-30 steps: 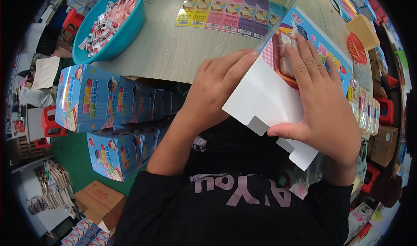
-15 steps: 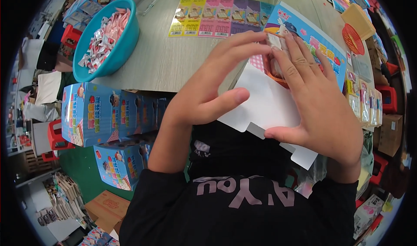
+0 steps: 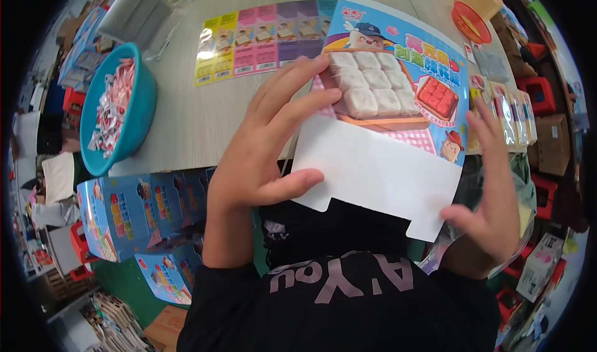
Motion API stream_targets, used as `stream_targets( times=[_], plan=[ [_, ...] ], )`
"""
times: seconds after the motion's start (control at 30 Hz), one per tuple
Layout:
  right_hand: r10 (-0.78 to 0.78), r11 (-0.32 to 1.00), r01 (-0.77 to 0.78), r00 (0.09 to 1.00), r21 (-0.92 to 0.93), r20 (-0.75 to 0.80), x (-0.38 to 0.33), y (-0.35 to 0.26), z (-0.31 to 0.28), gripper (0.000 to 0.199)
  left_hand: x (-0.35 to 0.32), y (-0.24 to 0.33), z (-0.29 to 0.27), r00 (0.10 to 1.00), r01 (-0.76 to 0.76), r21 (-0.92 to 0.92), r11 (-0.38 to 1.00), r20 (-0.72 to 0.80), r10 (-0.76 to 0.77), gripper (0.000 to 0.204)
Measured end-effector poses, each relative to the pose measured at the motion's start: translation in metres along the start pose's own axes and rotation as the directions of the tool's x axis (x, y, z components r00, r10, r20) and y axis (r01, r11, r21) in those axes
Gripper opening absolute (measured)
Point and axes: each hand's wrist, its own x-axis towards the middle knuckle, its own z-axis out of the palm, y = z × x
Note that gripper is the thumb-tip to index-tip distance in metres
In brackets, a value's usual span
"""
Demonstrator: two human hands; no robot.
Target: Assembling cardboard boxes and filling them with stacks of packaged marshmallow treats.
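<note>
A flat printed cardboard piece (image 3: 398, 113), blue with a picture of white square sweets, lies over the table's near edge. Its plain white flap (image 3: 373, 165), notched along the bottom, faces me and overhangs the edge. The fingertips of my left hand (image 3: 261, 137) rest on the cardboard's left side, fingers stretched out and thumb apart, close to the flap's left edge. At the right side, my right hand (image 3: 488, 187) is spread with its thumb near the flap's lower right corner. Whether the right fingers touch the cardboard's edge I cannot tell.
A teal basin (image 3: 134, 116) of small wrapped packets stands at the left. Coloured label strips (image 3: 255, 38) lie behind my left hand. An orange basket (image 3: 471, 22) and packaged goods (image 3: 513, 116) sit at the right. Blue printed boxes (image 3: 134, 212) are stacked below the table's left side.
My right hand has lifted off the cardboard's printed face and moved to its right edge, uncovering the picture. The view has shifted, and my left hand stays at the left side.
</note>
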Motion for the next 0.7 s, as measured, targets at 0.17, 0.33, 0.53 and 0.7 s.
stream_targets(
  times=[0.17,0.33,0.53,0.7],
  plan=[
    [0.036,0.990,-0.034,0.999,0.136,-0.006,-0.001,-0.006,0.028,0.121,-0.002,-0.010,0.006,1.000,-0.001,-0.129,0.992,-0.021,-0.002,0.084],
    [0.023,1.000,-0.023,0.993,0.001,-0.117,0.003,-0.009,0.035,0.112,0.002,-0.003,0.002,0.999,-0.024,-0.126,0.992,-0.028,0.021,0.083],
    [0.044,0.997,-0.031,0.980,0.072,-0.193,0.002,-0.009,0.053,0.107,0.000,-0.003,0.003,0.998,0.020,-0.116,0.993,-0.051,-0.026,0.082],
    [0.057,0.971,0.007,0.964,0.240,-0.258,0.001,-0.005,0.067,0.112,0.001,-0.002,0.007,0.995,0.015,-0.032,0.999,-0.093,-0.018,0.085]
  ],
)
